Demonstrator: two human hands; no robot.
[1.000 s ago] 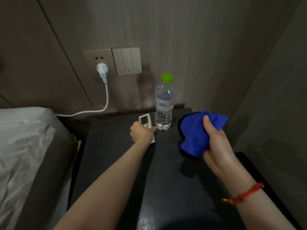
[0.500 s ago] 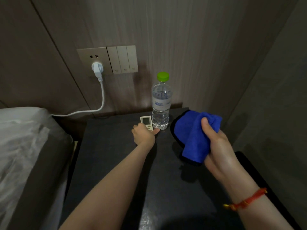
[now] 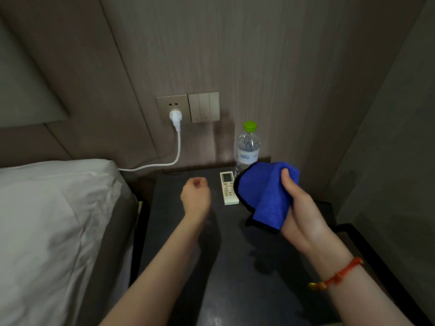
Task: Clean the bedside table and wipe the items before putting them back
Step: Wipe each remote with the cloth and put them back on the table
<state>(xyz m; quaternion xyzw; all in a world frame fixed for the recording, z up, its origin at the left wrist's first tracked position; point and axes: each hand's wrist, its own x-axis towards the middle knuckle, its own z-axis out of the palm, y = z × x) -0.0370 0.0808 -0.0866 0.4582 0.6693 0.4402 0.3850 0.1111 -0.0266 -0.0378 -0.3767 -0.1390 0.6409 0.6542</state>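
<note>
A white remote control (image 3: 228, 188) lies flat at the back of the dark bedside table (image 3: 235, 267). Right behind it stands a clear water bottle (image 3: 247, 149) with a green cap, its base hidden by the cloth. My left hand (image 3: 195, 196) hovers left of the remote, fingers curled in, holding nothing. My right hand (image 3: 297, 208) grips a bunched blue cloth (image 3: 266, 196) just right of the remote, above the table.
A bed with white bedding (image 3: 54, 220) borders the table on the left. A wall socket with a white plug (image 3: 175, 117) and cable, and a switch panel (image 3: 204, 107), sit above the table. A wall closes the right side.
My left hand let go of the remote and pulled back to the left; the remote now lies on the table by the bottle. The view tilted upward.
</note>
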